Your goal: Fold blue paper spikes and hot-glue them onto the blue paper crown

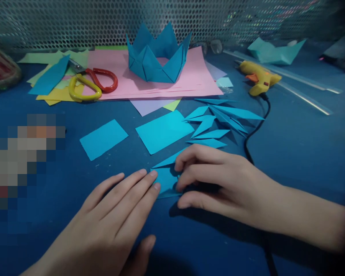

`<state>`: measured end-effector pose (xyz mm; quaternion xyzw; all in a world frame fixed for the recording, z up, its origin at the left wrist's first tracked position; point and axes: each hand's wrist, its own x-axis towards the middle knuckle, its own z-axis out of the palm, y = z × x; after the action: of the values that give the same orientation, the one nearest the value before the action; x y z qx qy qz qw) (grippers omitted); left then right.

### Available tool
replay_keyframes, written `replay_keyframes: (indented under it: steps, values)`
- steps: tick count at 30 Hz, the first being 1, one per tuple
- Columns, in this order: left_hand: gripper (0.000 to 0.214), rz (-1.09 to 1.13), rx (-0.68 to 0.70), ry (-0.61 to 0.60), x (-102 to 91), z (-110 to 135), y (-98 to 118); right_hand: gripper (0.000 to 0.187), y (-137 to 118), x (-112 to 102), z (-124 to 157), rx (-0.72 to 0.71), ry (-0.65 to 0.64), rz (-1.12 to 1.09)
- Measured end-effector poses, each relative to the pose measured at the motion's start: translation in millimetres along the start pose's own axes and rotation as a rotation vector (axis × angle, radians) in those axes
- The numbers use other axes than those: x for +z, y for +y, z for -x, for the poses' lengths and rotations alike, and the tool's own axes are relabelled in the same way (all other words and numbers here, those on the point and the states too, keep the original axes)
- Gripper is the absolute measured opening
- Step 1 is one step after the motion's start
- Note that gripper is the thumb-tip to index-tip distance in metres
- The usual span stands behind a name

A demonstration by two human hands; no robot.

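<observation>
A small piece of blue paper [164,179] lies on the dark blue table between my two hands. My left hand [117,214] rests flat, fingers stretched out, with its fingertips on the paper's left edge. My right hand [215,180] has its fingers curled and pressed on the paper's right side, partly hiding it. Just beyond my right hand lies a heap of folded blue pointed pieces [218,122]. Two flat blue rectangles [163,130] [103,138] lie further left.
A folded blue paper crown [158,53] stands on pink sheets [195,80] at the back. Red and yellow scissors [92,82] lie on coloured paper at the left. A yellow glue gun [258,78] with a black cord [253,134] lies to the right. A mesh wall runs behind.
</observation>
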<state>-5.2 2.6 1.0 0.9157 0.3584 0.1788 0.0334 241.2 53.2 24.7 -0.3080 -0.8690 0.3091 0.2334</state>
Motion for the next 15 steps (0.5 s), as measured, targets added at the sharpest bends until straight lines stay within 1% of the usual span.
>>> replay_keyframes:
  steps: [2, 5, 9, 15]
  values:
    - [0.044, 0.003, 0.009, -0.013, -0.8, 0.3, -0.7, 0.01, -4.2, 2.0, -0.6, 0.039, -0.011, -0.039]
    - [0.046, 0.008, 0.017, -0.029, -1.6, -0.5, -1.6, 0.01, -7.0, 4.7, -1.3, 0.06, -0.011, -0.057]
    - [0.048, -0.008, 0.019, -0.03, -1.3, -1.2, -0.7, 0.011, -7.3, 8.3, -1.8, 0.08, 0.022, -0.044]
    - [0.05, -0.05, 0.014, -0.021, -0.7, -0.9, 2.0, 0.014, -8.6, 11.5, -2.9, 0.161, 0.076, -0.037]
